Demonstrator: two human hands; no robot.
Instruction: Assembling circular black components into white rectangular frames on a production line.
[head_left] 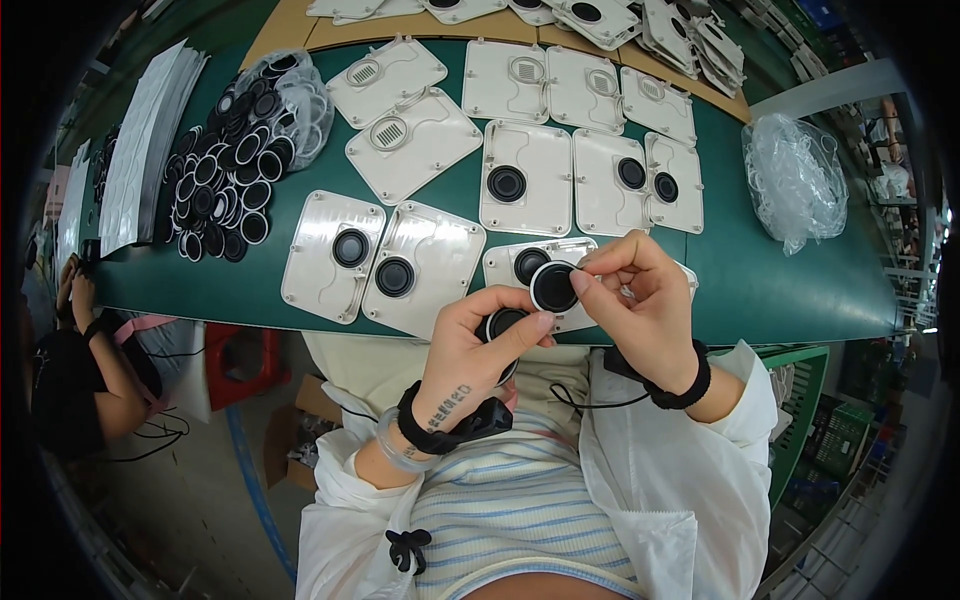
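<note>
My right hand (648, 300) pinches a round black disc with a white rim (553, 290) between thumb and fingertips. My left hand (468, 335) is curled around more black discs (503, 322), its thumb tip close to the rim of the pinched one. How many lie in the left palm is hidden. Just beyond the hands, partly covered by them, lies an off-white plastic panel (500, 262) with a black disc seated on it. Two similar panels, one of them the left panel (318, 255), lie to the left, each bearing a black disc.
More panels (527, 152) cover the green table (715, 270); the farther ones show slotted round grilles. A pile of black discs (235, 165) lies at left beside a stack of white sheets (145, 150). A clear plastic bag (795, 180) lies at right. Another person's arm (115, 385) is at far left.
</note>
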